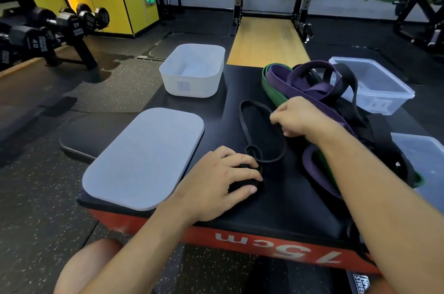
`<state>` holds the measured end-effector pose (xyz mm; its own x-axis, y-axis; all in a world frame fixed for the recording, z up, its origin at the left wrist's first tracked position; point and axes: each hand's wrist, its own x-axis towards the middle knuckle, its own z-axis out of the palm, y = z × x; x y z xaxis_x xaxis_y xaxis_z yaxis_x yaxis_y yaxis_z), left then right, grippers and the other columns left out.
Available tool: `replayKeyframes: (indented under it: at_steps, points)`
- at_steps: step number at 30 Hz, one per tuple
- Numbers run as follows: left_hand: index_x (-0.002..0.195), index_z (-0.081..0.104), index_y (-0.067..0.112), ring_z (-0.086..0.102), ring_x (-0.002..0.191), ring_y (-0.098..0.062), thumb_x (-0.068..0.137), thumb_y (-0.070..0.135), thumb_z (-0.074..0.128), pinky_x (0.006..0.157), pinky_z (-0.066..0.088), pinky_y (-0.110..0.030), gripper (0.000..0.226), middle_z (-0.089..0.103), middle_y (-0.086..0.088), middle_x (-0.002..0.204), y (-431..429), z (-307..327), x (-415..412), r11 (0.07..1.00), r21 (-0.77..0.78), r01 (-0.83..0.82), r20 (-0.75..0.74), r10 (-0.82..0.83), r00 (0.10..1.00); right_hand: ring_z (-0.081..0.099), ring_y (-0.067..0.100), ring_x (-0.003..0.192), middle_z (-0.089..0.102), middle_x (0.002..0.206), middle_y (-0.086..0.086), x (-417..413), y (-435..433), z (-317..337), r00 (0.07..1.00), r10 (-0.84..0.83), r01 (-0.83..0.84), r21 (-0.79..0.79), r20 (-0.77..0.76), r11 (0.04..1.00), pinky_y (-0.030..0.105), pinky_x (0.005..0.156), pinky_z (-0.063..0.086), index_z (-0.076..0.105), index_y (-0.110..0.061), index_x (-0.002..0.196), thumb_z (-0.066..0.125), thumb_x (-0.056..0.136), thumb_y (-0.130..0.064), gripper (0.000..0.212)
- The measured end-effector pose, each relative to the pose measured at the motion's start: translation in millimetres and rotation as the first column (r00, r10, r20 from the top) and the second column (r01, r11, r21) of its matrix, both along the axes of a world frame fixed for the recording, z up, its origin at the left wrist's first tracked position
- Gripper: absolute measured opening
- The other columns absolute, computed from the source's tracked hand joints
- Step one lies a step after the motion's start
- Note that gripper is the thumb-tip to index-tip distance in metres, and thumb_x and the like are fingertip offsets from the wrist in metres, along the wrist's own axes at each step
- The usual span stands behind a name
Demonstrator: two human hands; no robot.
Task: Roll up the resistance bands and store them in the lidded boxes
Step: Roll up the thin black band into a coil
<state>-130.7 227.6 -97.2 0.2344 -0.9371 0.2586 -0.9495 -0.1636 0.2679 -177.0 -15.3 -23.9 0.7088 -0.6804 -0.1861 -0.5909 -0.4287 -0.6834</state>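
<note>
Presently the thin black band (243, 125) lies part-coiled on the padded box top (223, 113). The left hand (223, 173) curls over the coil and the right hand (296, 115) pinches the loose loop. Risk: the twist beside the coil snags, or a slackened grip lets it spring open. The white box (192, 84) stands open, well apart.

At lower centre, the left grip (223, 173) curled over the rolled end of a thin black band (243, 123) on the black worktop (225, 111). At centre right, the right grip (295, 115) pinched the band's open loop. A white box (192, 72) stood open at upper centre, with its lid (144, 156) flat at left. A heap of purple and green bands (310, 87) lay in front of a clear box (379, 87) at right.
</note>
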Motion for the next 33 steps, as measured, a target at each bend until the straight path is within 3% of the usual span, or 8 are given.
replayKeyframes:
  at_steps: [3,6,14,18,24,28,31,33]
  points:
    - [0.131,0.064,0.047,0.04,0.122,-0.003,0.105,0.055,0.048,0.104,0.04,-0.032,0.032,0.052,0.03,0.14,-0.3,-0.5,-0.1,1.0,0.003,-0.002,0.005,0.002,1.0,0.05,0.01,0.057,0.062,0.083,0.007,2.0,7.5,11.3,0.978,-0.062,-0.024,0.402,0.2,0.915,0.018,0.045,0.041,0.073,-0.005,0.102,0.073,0.09,-0.005,0.011]
    - [0.131,0.065,0.047,0.04,0.122,-0.003,0.104,0.056,0.048,0.106,0.038,-0.03,0.032,0.051,0.03,0.14,0.1,-0.8,-0.1,1.0,0.006,0.002,-0.002,-0.002,1.0,0.056,0.009,0.058,0.075,0.093,0.007,2.2,10.9,19.2,0.977,0.013,-0.116,0.481,0.212,0.869,0.015,0.045,0.04,0.062,-0.016,0.098,0.072,0.095,-0.009,0.013]
    - [0.132,0.064,0.048,0.04,0.122,-0.003,0.105,0.057,0.047,0.107,0.037,-0.027,0.033,0.05,0.031,0.142,-0.5,-0.6,-0.6,1.0,0.021,-0.004,-0.007,0.004,1.0,0.058,0.016,0.044,0.068,0.078,0.005,44.6,19.1,30.9,0.801,-0.073,0.046,0.062,0.594,0.997,0.033,0.048,0.051,0.055,-0.014,0.095,0.059,0.09,-0.001,0.014]
    - [0.132,0.064,0.047,0.041,0.121,-0.005,0.105,0.056,0.047,0.107,0.037,-0.03,0.033,0.051,0.03,0.141,-1.2,-0.4,-0.3,1.0,0.019,0.005,-0.01,-0.005,1.0,0.064,0.009,0.052,0.065,0.085,-0.002,58.2,27.6,31.2,0.714,-0.192,-0.01,0.284,0.673,0.959,0.036,0.076,0.064,0.069,-0.02,0.097,0.068,0.097,-0.008,0.011]
    - [0.132,0.065,0.047,0.042,0.122,-0.004,0.105,0.056,0.048,0.107,0.038,-0.03,0.033,0.051,0.03,0.141,0.0,-1.4,0.6,1.0,0.019,0.0,-0.01,0.0,1.0,0.062,0.013,0.051,0.067,0.081,0.007,77.3,33.2,35.6,0.706,-0.306,-0.005,0.437,0.639,0.9,0.023,0.058,0.057,0.067,-0.019,0.098,0.063,0.101,-0.013,0.007]
    - [0.132,0.064,0.047,0.04,0.122,-0.004,0.105,0.056,0.047,0.107,0.038,-0.032,0.033,0.05,0.03,0.142,-0.3,-0.8,1.3,1.0,0.028,0.002,-0.02,-0.002,1.0,0.064,0.015,0.061,0.069,0.084,0.01,87.1,38.9,43.0,0.669,-0.339,-0.1,0.532,0.662,0.841,0.026,0.07,0.061,0.064,-0.008,0.121,0.075,0.092,-0.009,0.031]
    - [0.132,0.064,0.047,0.04,0.123,-0.003,0.105,0.055,0.047,0.107,0.038,-0.03,0.033,0.051,0.029,0.142,-0.6,0.8,2.1,1.0,0.023,0.005,-0.02,-0.005,1.0,0.076,0.021,0.078,0.072,0.108,0.008,86.3,43.4,42.8,0.697,-0.23,-0.183,0.478,0.68,0.859,0.028,0.076,0.063,0.063,-0.011,0.123,0.071,0.095,-0.008,0.029]
    - [0.132,0.064,0.047,0.04,0.123,-0.003,0.105,0.055,0.048,0.107,0.038,-0.03,0.033,0.051,0.029,0.142,-0.4,0.7,2.2,1.0,0.022,0.007,-0.021,-0.006,1.0,0.076,0.02,0.071,0.068,0.121,0.0,81.6,44.6,36.3,0.804,-0.026,-0.144,0.237,0.594,0.961,0.028,0.072,0.063,0.065,-0.017,0.13,0.06,0.1,-0.007,0.032]
